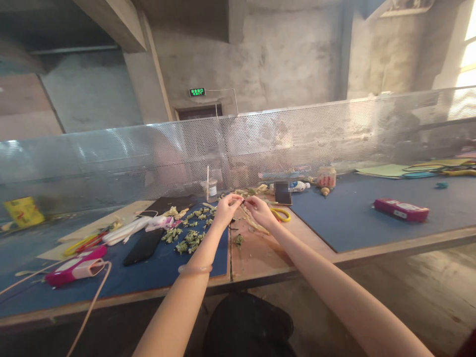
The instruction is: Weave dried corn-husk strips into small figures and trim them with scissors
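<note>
My left hand [227,208] and my right hand [259,210] meet over the bare wooden part of the table, thumbs and fingers pinched together. Between the fingertips sits a small dark thing, too small to name. Just right of my right hand are yellow looped handles [281,214], probably of scissors. Pale strips [256,227] lie on the wood under my hands. Nearer to me is a single small green bundle [238,240]. To the left of my left hand, several similar green bundles [190,241] are spread over a blue mat [219,270].
On the left lie a black phone [144,246], a white stick-like device [126,230] and a magenta box [76,267] with a cord. A cup with a straw [211,188], a bottle [299,186] and a jar [327,177] stand or lie along the perforated metal screen [260,139]. Another magenta box [401,209] is at right.
</note>
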### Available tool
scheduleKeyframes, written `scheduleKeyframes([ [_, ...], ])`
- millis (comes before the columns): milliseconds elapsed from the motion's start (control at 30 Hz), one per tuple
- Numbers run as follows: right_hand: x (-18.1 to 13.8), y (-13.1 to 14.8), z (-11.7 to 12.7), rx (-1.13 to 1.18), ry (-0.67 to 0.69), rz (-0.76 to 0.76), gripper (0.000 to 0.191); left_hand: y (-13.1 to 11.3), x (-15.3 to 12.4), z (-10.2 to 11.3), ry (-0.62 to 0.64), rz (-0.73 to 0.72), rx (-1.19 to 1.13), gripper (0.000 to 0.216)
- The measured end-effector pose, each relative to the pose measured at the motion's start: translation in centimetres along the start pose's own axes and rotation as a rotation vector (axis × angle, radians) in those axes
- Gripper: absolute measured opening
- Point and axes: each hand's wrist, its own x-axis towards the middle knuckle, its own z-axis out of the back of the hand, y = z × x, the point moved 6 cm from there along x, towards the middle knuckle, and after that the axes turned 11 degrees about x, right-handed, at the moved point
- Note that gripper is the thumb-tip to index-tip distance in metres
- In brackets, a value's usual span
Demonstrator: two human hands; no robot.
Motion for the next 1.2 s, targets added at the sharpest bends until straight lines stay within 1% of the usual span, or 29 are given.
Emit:
scheduleKeyframes([
  [67, 0.0, 0.1, 0.0, -0.007, 0.002, 0.011, 0.016, 0.1, 0.0, 0.0, -0.002, 0.001, 0.006, 0.025],
  [200, 0.0, 0.1, 0.3, -0.094, -0.028, 0.037, 0.015, 0.3, 0.0, -0.1, 0.003, 0.0, 0.011, 0.025],
  [433, -0.3, 1.0, 0.1, -0.368, -0.035, 0.169, 0.013, 0.4, 0.0, 0.0, -0.043, 0.007, -0.02, 0.022],
  [600, -0.6, 1.7, -0.4, -0.528, -0.003, 0.252, 0.011, 1.0, 0.1, 0.0, -0.054, 0.037, -0.008, 0.021],
  [767, -0.9, 2.2, -0.7, -0.569, 0.039, 0.296, 0.012, 1.4, 0.2, 0.1, -0.089, 0.041, 0.015, 0.02],
  [967, -1.4, 3.1, -1.3, -0.61, 0.077, 0.335, 0.015, 1.7, 0.3, 0.3, -0.127, 0.088, 0.036, 0.018],
  [1200, -1.5, 3.4, -1.9, -0.654, 0.136, 0.38, 0.014, 2.4, 0.4, 0.3, -0.17, 0.136, 0.043, 0.018],
])
